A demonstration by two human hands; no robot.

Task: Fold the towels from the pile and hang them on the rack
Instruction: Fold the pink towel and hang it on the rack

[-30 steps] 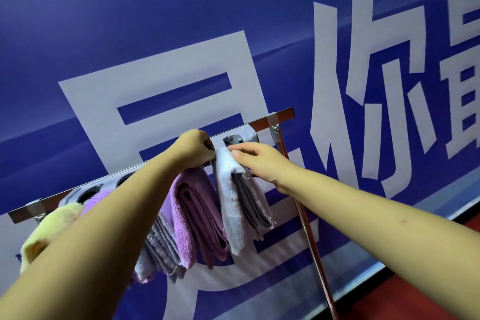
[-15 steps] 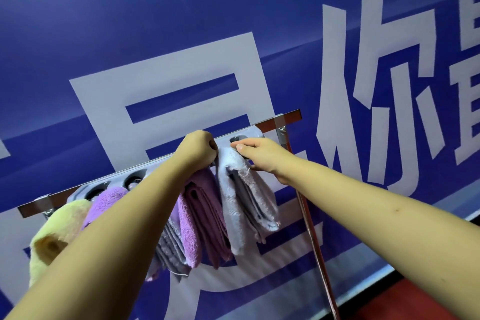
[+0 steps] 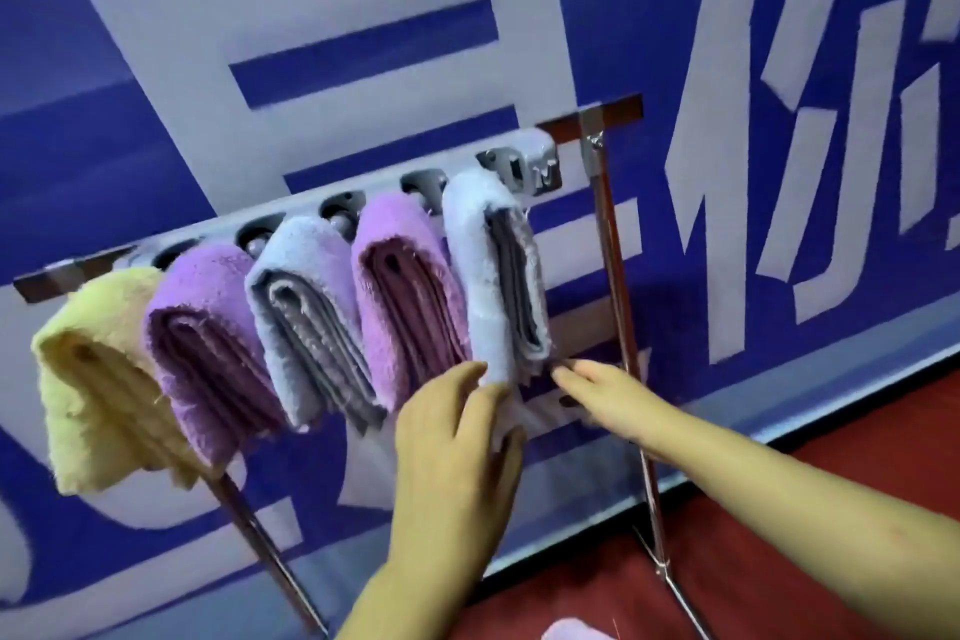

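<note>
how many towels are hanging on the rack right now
5, left to right on the rack: yellow towel, purple towel, grey towel, pink-purple towel, and light grey towel by the hands. None looks hidden behind.

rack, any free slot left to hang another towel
One free patch: the holder's end slot, between the rightmost grey towel and the right post. Everything left of it is crowded: five towels hang side by side, touching, yellow towel outermost.
</note>
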